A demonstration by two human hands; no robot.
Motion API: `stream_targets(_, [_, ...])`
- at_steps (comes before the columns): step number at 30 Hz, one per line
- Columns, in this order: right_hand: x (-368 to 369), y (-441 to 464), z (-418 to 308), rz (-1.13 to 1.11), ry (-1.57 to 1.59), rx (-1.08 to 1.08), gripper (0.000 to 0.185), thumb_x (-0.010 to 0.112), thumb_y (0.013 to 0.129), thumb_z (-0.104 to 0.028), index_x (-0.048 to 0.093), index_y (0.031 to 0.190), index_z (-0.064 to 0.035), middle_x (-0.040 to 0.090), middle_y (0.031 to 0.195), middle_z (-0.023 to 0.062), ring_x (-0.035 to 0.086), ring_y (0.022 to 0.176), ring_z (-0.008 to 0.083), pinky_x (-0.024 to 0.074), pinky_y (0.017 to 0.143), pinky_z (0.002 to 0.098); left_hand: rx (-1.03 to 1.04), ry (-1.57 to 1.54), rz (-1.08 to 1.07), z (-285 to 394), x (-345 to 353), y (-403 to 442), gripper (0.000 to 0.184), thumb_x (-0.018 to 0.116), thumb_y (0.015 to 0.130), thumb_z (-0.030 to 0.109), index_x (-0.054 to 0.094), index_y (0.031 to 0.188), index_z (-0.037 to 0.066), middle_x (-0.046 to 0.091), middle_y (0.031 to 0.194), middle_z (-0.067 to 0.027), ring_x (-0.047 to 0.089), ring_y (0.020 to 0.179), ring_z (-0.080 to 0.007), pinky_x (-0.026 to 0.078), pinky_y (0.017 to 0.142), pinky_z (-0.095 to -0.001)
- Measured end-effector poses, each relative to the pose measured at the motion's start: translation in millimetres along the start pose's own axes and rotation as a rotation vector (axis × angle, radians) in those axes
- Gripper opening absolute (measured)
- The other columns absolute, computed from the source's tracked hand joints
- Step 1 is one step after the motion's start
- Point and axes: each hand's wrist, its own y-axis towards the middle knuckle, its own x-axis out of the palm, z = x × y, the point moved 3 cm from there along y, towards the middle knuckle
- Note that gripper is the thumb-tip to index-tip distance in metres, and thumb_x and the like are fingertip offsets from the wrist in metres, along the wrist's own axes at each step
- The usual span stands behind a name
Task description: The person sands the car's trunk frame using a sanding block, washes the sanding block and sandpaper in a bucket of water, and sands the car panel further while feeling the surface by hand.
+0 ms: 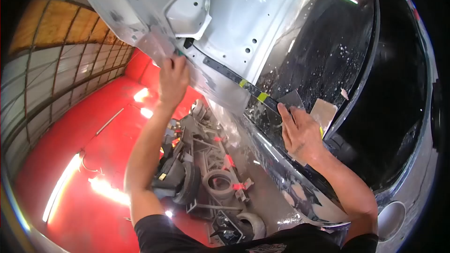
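My left hand (173, 78) is closed at the lower edge of a grey-white car panel (229, 23), its fingers pinched on a small item with a bit of green; most of it is hidden. My right hand (302, 133) has its fingers pressed together round a flat plate (323, 113), beige on its face, beside the dark car window. A smoky clear sheet (292, 98) shows just beyond its fingertips. Between my hands runs a black strip (225, 69) with yellow-green tape marks (263, 97). Whitish specks dot the window glass (318, 51).
Below the panel, car parts, a round ring (219, 182) and a metal frame lie on the floor. A red wall (103, 126) with bright lights is at left, beside a ribbed metal wall (37, 70). The dark car body (272, 159) curves below my right hand.
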Motion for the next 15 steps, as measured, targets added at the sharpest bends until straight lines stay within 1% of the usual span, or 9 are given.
stream_targets(2, [-0.4,2.2,3.7,0.011,-0.024,0.003,0.06,0.072,0.083,-0.001,0.06,0.143,0.0005,0.067,0.103,0.0211,0.066,0.082,0.0368,0.0575,0.069,0.0463,0.025,-0.027,-0.048,-6.6,7.2,13.2,0.029,0.068,0.082,0.012,0.072,0.11,0.002,0.059,0.114,-0.012,0.058,0.102,-0.0336,0.053,0.073,-0.0386])
stream_targets(4, [-2.0,-4.6,-1.1,-0.019,-0.022,-0.002,0.06,0.072,0.083,-0.001,0.06,0.142,0.0007,0.068,0.103,0.021,0.066,0.082,0.0366,0.0579,0.07,0.0462,0.074,-0.02,-0.116,-23.5,-11.9,17.1,0.028,0.069,0.082,0.012,0.072,0.108,0.002,0.06,0.117,-0.0126,0.058,0.102,-0.0332,0.053,0.073,-0.0393])
stream_targets(6, [0.4,-1.2,1.8,-0.007,-0.039,-0.012,0.06,0.072,0.083,-0.001,0.06,0.142,0.0009,0.068,0.102,0.0207,0.066,0.082,0.0364,0.0581,0.07,0.0461,0.092,0.071,0.134,-54.2,-61.7,67.8,0.025,0.069,0.084,0.012,0.072,0.106,0.001,0.061,0.12,-0.0132,0.058,0.102,-0.0327,0.052,0.073,-0.0403])
stream_targets(7, [2.7,-5.0,-2.1,0.002,-0.02,-0.014,0.06,0.072,0.083,-0.001,0.06,0.142,0.0009,0.068,0.102,0.0207,0.066,0.082,0.0364,0.0581,0.07,0.0461,0.101,0.108,0.227,-60.1,-80.1,70.3,0.024,0.07,0.085,0.012,0.071,0.105,0.0,0.061,0.122,-0.0135,0.058,0.102,-0.0325,0.052,0.074,-0.0408])
stream_targets(9, [0.1,0.6,-0.1,0.054,-0.006,-0.032,0.061,0.072,0.083,-0.001,0.06,0.143,0.0007,0.068,0.103,0.0208,0.066,0.082,0.0363,0.0582,0.07,0.0462,0.091,0.166,0.194,-52.5,-72.5,58.9,0.024,0.07,0.087,0.012,0.072,0.107,0.0,0.062,0.123,-0.014,0.058,0.103,-0.0325,0.051,0.075,-0.0417])
stream_targets(10, [0.6,-0.1,0.9,0.041,-0.007,-0.021,0.061,0.072,0.083,0.0,0.06,0.143,0.0,0.068,0.103,0.0212,0.066,0.082,0.0366,0.0583,0.07,0.0463,0.094,0.194,0.196,-48.6,-65.9,59.5,0.024,0.071,0.088,0.012,0.072,0.108,0.0,0.062,0.124,-0.0143,0.058,0.103,-0.0326,0.051,0.075,-0.0422])
stream_targets(12, [0.8,-0.1,2.2,0.021,0.004,-0.009,0.06,0.072,0.083,0.0,0.06,0.142,-0.0002,0.067,0.102,0.021,0.067,0.082,0.0366,0.0582,0.07,0.0464,0.134,0.174,0.118,-42.6,-52.7,54.7,0.026,0.071,0.089,0.012,0.072,0.112,0.0,0.062,0.122,-0.0146,0.058,0.103,-0.0332,0.05,0.075,-0.0426])
stream_targets(14, [-2.2,-4.7,0.7,0.004,0.013,0.001,0.06,0.072,0.083,0.0,0.06,0.142,-0.0003,0.067,0.102,0.0206,0.067,0.082,0.0366,0.058,0.07,0.0465,0.188,0.077,0.049,-51.3,-54.7,53.3,0.033,0.071,0.089,0.012,0.072,0.119,0.0,0.063,0.12,-0.0152,0.059,0.103,-0.0346,0.05,0.074,-0.0429])
stream_targets(15, [-2.9,-4.7,1.4,0.004,0.013,0.0,0.06,0.072,0.084,0.0,0.06,0.142,-0.0002,0.067,0.102,0.0204,0.066,0.082,0.0365,0.0579,0.07,0.0466,0.168,0.087,0.102,-58.0,-72.9,67.3,0.033,0.071,0.089,0.012,0.072,0.119,-0.001,0.063,0.12,-0.0153,0.059,0.103,-0.0349,0.05,0.074,-0.0429])
